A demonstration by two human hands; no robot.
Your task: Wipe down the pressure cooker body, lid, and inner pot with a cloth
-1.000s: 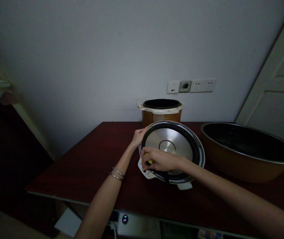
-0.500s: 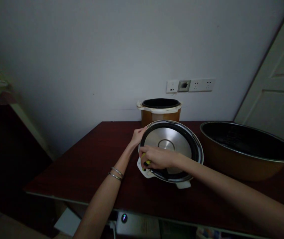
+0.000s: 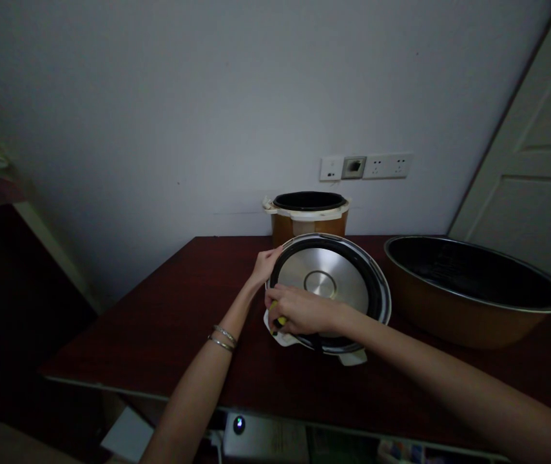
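Observation:
A round pressure-cooker lid (image 3: 345,281) rests tilted on the table, its brushed-metal inside and black ring turned towards me. My left hand (image 3: 266,266) grips the lid's upper left rim, the fingers partly hidden behind it. At the lower left of the rim, beside a white plastic tab (image 3: 285,339), my right hand (image 3: 299,309) is closed on a small yellow-and-black object (image 3: 281,319). Most of that object is covered by my fingers, so its kind is unclear. A dark strip (image 3: 317,345) crosses the silver rim below my right hand.
Behind the lid stands a brown cooker body (image 3: 310,222) with a white rim, against the wall. A large inner pot (image 3: 463,316), dark inside, sits to the right on the dark red table (image 3: 159,309). Wall sockets (image 3: 386,165) are above. Below the tabletop is a light-coloured box (image 3: 265,441).
My right hand has shifted slightly left and down along the lid's rim with the yellow-and-black object. The dark strip now shows across the lower rim. My left hand keeps its hold.

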